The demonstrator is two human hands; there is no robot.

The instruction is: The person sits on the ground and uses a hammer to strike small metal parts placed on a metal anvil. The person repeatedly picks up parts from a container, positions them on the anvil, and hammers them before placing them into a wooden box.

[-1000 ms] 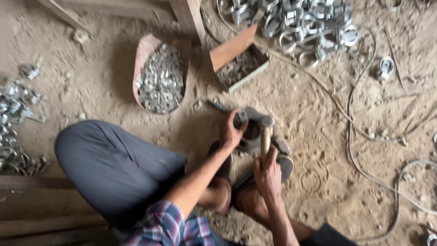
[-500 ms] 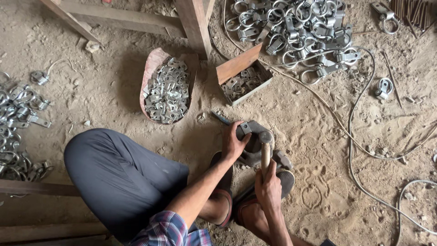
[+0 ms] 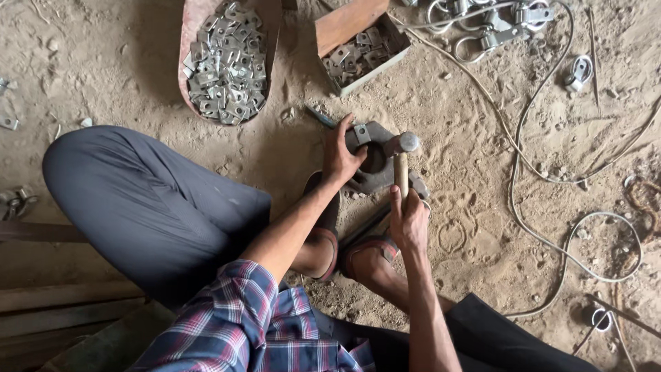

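On sandy floor: left hand [image 3: 341, 153] presses small plate [image 3: 361, 133] onto iron block [image 3: 377, 165], fingers together. Right hand [image 3: 409, 220] clamped on hammer [image 3: 401, 165], head over block.

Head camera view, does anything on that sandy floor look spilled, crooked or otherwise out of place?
Yes. A few small metal plates lie loose in the sand at the left edge, apart from the tray that holds the pile. The small box sits askew. A thin cable snakes in loops across the ground right beside the right hand and hammer.
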